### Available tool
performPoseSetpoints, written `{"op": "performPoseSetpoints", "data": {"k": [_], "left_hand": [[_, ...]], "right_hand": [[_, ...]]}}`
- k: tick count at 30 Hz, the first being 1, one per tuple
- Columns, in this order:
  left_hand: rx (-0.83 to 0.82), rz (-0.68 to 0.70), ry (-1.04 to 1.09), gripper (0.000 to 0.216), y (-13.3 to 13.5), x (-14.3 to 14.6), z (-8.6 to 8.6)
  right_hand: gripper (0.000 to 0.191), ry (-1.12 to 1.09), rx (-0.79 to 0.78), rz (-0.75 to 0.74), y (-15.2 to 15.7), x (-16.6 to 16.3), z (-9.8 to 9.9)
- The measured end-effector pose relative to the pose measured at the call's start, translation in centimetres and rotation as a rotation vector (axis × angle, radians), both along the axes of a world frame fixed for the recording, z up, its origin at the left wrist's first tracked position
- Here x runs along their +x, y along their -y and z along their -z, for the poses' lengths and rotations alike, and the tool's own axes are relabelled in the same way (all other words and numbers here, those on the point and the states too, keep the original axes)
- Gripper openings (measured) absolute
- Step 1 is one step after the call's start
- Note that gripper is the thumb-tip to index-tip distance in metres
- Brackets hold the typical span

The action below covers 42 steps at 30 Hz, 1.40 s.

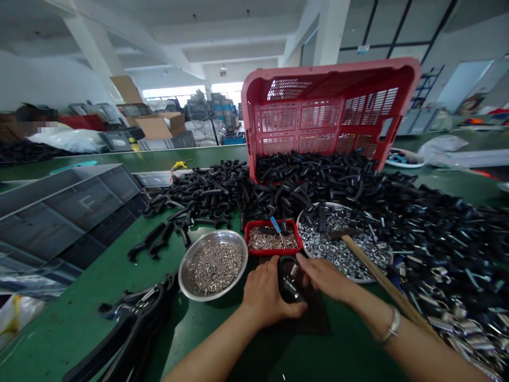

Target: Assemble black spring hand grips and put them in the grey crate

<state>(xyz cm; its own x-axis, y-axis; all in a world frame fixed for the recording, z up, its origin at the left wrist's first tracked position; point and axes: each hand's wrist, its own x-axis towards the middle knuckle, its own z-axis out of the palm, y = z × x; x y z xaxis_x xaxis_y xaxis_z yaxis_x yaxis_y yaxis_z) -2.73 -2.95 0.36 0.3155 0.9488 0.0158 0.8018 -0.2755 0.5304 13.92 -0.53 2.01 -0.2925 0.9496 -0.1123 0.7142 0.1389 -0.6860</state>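
Observation:
My left hand (265,292) is closed around a black plastic part (289,284) with a small metal spring showing at its top. It rests on a dark mat (314,318) on the green table. My right hand (326,276) reaches in from the right, its fingers pinched on the top of the same part. Just behind my hands stands a red tray (272,225) of thin metal pieces. Left of it is a steel bowl (212,263) of small rings, and right of it a steel bowl (345,249) of shiny small metal parts.
A large heap of black plastic handles (358,191) spills from a tipped pink crate (330,111). A wooden-handled hammer (382,281) lies over the right bowl. Springs (449,323) lie at right, assembled black pieces (135,318) at left, a dark bin (59,212) beyond.

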Motion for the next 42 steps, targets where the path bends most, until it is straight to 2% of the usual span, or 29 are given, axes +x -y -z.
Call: {"op": "performPoseSetpoints", "data": {"k": [1,2,4,6,8,12,13,15,17,19,22,25,30,36,38,42], "left_hand": [[0.011,0.014,-0.019,0.1,-0.2,-0.2,0.1],[0.028,0.03,-0.039,0.101,-0.3,-0.2,0.2],[0.066,0.076,-0.077,0.103,-0.7,0.1,0.5],[0.093,0.122,-0.123,0.104,-1.0,0.5,0.8],[0.101,0.162,-0.169,0.106,-1.3,0.6,1.0],[0.048,0.233,-0.184,0.111,-1.9,-0.4,0.3],[0.034,0.234,-0.171,0.106,-2.3,-0.8,-0.1],[0.041,0.162,-0.158,0.081,-3.7,-1.3,-1.1],[0.055,0.005,-0.213,0.049,-5.7,-1.3,-1.9],[-0.004,-0.079,-0.308,0.035,-8.0,-0.8,-2.3],[-0.074,-0.062,-0.339,0.024,-10.7,0.3,-2.0],[-0.072,-0.062,-0.316,0.02,-11.6,1.0,-1.2],[-0.005,-0.112,-0.231,0.019,-11.3,0.8,-0.5],[0.058,-0.188,-0.096,0.026,-9.9,0.3,-0.9],[0.039,-0.158,-0.006,0.026,-8.4,0.0,-0.8],[-0.016,0.0,0.236,0.018,-5.0,-0.6,-0.4]], "right_hand": [[0.048,0.225,0.166,0.012,-1.3,0.4,-0.5],[0.041,0.34,0.261,0.025,-2.6,0.5,-0.9],[0.024,0.453,0.322,0.005,-5.3,0.1,-1.5],[0.012,0.515,0.279,-0.036,-7.4,-1.2,-1.5],[0.008,0.588,0.229,-0.053,-8.7,-2.6,-1.1],[0.029,0.663,0.158,-0.067,-9.8,-4.1,-0.2],[0.031,0.671,0.146,-0.073,-9.9,-4.0,-0.1],[0.031,0.683,0.131,-0.077,-10.0,-3.4,0.1],[0.027,0.683,0.136,-0.069,-9.9,-2.7,0.2],[0.021,0.665,0.168,-0.052,-9.8,-2.1,0.2],[0.018,0.605,0.245,-0.031,-9.6,-1.5,0.1],[0.021,0.52,0.323,-0.024,-9.0,-0.9,0.0],[0.022,0.375,0.382,-0.01,-6.2,0.8,0.4],[0.018,0.151,0.372,0.008,-1.9,2.2,1.9],[0.015,0.066,0.343,0.035,-0.9,2.5,2.3],[0.017,0.043,0.254,0.024,0.1,2.7,2.6]]}}
